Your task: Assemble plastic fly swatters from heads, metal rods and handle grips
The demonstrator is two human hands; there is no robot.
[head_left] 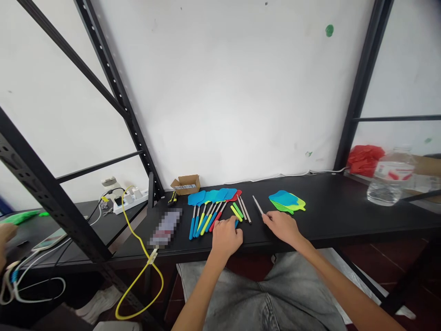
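My right hand (283, 226) is closed round one end of a thin silver metal rod (257, 205), which points up and to the left. My left hand (226, 236) is curled at the table's front, with a blue handle sleeve (236, 224) partly showing at its fingers. Just beyond it lie loose green and yellow handle sleeves (236, 212) and several bare metal rods (244, 209). Left of these, fly swatters (206, 214) with blue, yellow and red handles lie in a row. Loose blue and yellow-green swatter heads (285, 200) are piled right of the rod.
A small open cardboard box (186, 184) stands at the back left. A phone (166, 227) with a yellow cable (139, 236) lies left of the swatters. At the far right are a water bottle (391, 177) and a red bag (365, 159). Another person's hand (5, 236) shows at far left.
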